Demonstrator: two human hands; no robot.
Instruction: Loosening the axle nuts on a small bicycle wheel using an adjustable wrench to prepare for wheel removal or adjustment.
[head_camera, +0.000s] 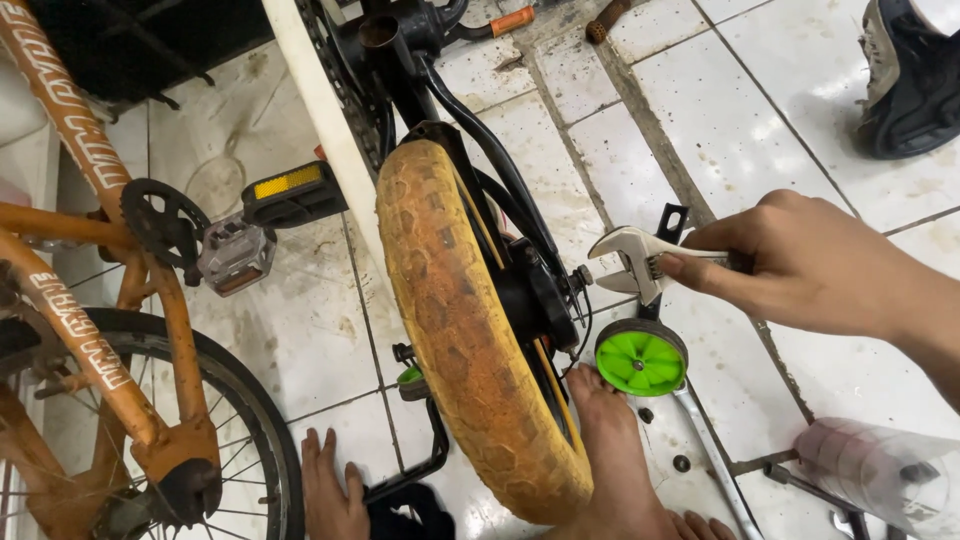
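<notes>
My right hand (810, 265) comes in from the right and grips the handle of a silver adjustable wrench (630, 258). The wrench jaws sit just right of the rear axle nut (582, 275) of a small black bicycle. That bicycle's worn yellow rear tyre (455, 320) fills the middle of the view. A green training wheel (640, 358) hangs on a black bracket below the wrench. My left hand is out of sight. A bare foot (610, 450) rests against the tyre's right side, and another bare foot (330, 490) is on the floor to its left.
An orange bicycle (90, 330) with a black tyre, chainring and grey pedal (235, 255) stands at the left. A dark shoe (905, 85) lies top right. A clear plastic container (880, 470) and loose metal parts lie on the dirty white tiled floor (750, 130) at bottom right.
</notes>
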